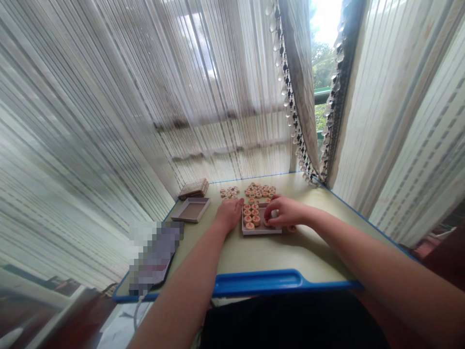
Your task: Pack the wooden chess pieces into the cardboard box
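A shallow white tray [262,230] lies in the middle of the pale desk and holds several round wooden game discs [251,216] with red marks. My left hand [229,213] rests against the tray's left side, fingers curled down on the desk. My right hand [285,212] reaches into the tray's right part, fingers pinched on a disc there. More loose discs [259,190] lie in two groups on the desk just beyond the tray.
A box lid [191,209] lies at the left, with a folded board or box [193,188] behind it. A blurred flat object [154,254] sits at the near left. The desk has a blue rim [259,281]. Striped curtains surround the desk.
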`<state>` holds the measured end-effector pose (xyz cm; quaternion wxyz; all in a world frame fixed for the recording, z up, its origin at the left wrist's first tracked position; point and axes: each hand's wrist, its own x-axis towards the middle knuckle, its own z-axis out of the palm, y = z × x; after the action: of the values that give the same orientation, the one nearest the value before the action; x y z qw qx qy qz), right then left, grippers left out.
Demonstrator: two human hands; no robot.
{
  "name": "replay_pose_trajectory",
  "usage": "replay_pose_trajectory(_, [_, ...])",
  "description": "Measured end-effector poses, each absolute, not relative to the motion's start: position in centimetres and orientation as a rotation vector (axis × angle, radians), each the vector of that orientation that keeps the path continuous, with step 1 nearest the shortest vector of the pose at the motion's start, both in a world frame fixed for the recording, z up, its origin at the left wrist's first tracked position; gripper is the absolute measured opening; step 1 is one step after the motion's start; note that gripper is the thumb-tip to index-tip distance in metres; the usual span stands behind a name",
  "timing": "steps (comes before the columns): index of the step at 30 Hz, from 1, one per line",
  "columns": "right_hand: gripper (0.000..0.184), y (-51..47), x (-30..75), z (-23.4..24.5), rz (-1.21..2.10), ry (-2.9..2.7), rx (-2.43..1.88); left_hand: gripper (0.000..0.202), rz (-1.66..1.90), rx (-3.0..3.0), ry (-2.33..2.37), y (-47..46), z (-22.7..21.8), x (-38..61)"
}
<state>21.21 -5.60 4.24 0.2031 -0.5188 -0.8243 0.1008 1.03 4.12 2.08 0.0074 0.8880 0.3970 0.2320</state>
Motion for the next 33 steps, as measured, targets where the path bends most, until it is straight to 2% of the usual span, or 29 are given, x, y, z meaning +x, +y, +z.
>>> replay_pose_trajectory(15, [0.024,-5.92,21.27,4.82,0.344,-2.325,-1.541,0.052,0.715,2.785,1.274,3.83,2.33,0.94])
replay_pose_trajectory(21, [0.021,-5.59,21.56,4.34,0.261,-2.412,-1.49,0.052,0.724,2.774,1.281,3.77,2.41,0.9])
replay_pose_trajectory(27, [0.024,-5.61,21.62,4.26,0.354,-2.404,-1.486,0.054,0.731,2.77,1.242,3.77,2.52,0.89])
replay_pose_trajectory(33, [0.017,-5.61,21.95,4.29,0.408,-2.402,-1.417,0.05,0.732,2.806,1.222,3.67,2.59,0.83])
